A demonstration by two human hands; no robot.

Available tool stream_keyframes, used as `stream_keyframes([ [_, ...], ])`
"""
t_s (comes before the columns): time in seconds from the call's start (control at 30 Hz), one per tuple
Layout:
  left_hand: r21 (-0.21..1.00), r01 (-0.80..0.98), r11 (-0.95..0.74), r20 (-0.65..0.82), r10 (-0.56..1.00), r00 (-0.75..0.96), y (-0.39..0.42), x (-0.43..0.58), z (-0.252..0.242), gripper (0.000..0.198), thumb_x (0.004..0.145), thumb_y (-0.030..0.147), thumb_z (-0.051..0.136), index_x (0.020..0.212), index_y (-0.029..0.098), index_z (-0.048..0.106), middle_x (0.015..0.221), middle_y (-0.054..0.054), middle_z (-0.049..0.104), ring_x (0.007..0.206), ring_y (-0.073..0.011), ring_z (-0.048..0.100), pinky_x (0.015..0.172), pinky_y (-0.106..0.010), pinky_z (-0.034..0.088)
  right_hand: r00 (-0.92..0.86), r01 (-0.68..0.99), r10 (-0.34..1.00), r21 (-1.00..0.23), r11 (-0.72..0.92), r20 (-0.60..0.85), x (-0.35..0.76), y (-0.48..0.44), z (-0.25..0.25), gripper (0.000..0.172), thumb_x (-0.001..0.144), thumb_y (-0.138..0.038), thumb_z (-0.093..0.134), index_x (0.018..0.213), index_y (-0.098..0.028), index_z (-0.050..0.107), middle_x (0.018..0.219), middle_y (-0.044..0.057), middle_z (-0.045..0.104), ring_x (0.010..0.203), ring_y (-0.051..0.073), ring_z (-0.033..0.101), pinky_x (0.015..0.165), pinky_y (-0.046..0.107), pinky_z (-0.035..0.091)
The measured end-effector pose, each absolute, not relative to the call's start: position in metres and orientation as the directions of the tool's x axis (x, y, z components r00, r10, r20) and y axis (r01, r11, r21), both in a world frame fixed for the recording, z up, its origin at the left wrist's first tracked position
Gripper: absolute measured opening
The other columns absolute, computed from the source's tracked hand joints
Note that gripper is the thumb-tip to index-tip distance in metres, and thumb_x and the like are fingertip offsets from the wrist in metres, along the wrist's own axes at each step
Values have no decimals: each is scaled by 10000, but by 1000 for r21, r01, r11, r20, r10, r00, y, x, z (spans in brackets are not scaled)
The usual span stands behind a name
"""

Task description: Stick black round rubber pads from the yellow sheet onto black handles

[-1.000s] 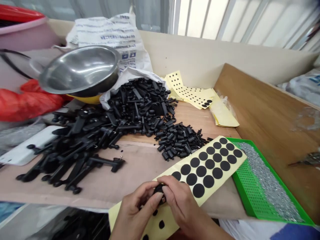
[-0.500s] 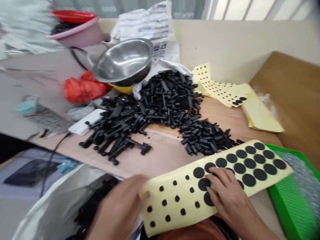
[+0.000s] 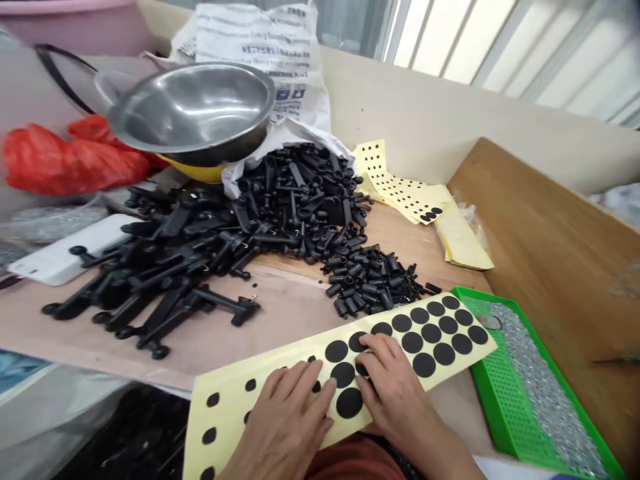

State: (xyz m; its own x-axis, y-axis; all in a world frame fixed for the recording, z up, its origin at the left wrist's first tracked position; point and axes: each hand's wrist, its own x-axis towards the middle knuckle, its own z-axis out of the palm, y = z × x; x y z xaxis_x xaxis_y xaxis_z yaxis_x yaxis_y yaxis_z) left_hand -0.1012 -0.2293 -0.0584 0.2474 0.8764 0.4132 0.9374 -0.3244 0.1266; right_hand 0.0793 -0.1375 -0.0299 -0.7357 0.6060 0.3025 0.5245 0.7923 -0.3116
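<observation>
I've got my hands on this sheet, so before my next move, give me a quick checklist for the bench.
Hands on sheet: ok, left hand and right hand lie on the yellow backing sheet.
Round black pads: ok, rows sit on the sheet.
Sheet edge against short black plastic parts: cannot tell if touching.
Green tray of silver metal bits: not ok, the sheet's end overlaps its rim.
Steel bowl: cannot tell if stable, it sits tilted.
</observation>
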Motion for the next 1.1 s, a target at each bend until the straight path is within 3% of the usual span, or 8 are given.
stream_keyframes([
  [0.27, 103, 936, -338, 379, 883, 278, -216, -87, -55, 230, 868, 294, 514, 1065, 223, 610, 1109, -79, 663, 965, -270, 567, 819, -397, 337, -713, 541, 640, -356, 762, 287, 73, -146, -34, 246, 765, -13, 416, 894, -159, 565, 1048, 116, 557, 963, 281, 465, 848, 495, 421],
  [0.43, 165, 936, -311, 379, 896, 231, -219, -87, -59, 241, 888, 285, 487, 1091, 209, 592, 1139, -80, 633, 1004, -265, 527, 847, -401, 320, -737, 496, 634, -450, 742, 233, 76, -146, -28, 219, 811, -41, 405, 922, -173, 541, 1041, 104, 538, 967, 252, 475, 827, 420, 448],
  [0.6, 252, 922, -293, 206, 947, 245, -224, -83, -45, 272, 907, 346, 452, 1113, 191, 540, 1194, -81, 571, 1040, -255, 488, 856, -409, 349, -747, 484, 558, -280, 829, 360, 82, -138, -49, 175, 824, -72, 420, 910, -167, 540, 1048, 131, 535, 992, 287, 469, 846, 455, 411],
  [0.7, 241, 928, -283, 156, 955, 251, -224, -85, -37, 269, 928, 343, 396, 1082, 172, 536, 1206, -95, 552, 1031, -256, 485, 827, -410, 369, -767, 440, 523, -289, 850, 371, 82, -131, -60, 125, 831, -109, 433, 852, -181, 533, 990, 120, 545, 933, 280, 494, 793, 441, 408],
  [0.9, 203, 929, -310, 282, 927, 248, -227, -85, -54, 291, 913, 340, 448, 1134, 168, 530, 1218, -96, 563, 1048, -267, 489, 855, -414, 328, -754, 470, 563, -319, 823, 340, 76, -137, -50, 127, 804, -69, 457, 787, -192, 486, 908, 84, 550, 854, 248, 490, 721, 394, 384],
  [1.1, 154, 931, -332, 452, 861, 232, -224, -85, -70, 194, 890, 295, 504, 1021, 185, 595, 1166, -95, 623, 1020, -271, 532, 847, -411, 339, -686, 493, 687, -541, 682, 240, 64, -151, -33, 211, 746, -4, 461, 734, -208, 409, 772, 3, 533, 786, 186, 495, 816, 398, 357],
])
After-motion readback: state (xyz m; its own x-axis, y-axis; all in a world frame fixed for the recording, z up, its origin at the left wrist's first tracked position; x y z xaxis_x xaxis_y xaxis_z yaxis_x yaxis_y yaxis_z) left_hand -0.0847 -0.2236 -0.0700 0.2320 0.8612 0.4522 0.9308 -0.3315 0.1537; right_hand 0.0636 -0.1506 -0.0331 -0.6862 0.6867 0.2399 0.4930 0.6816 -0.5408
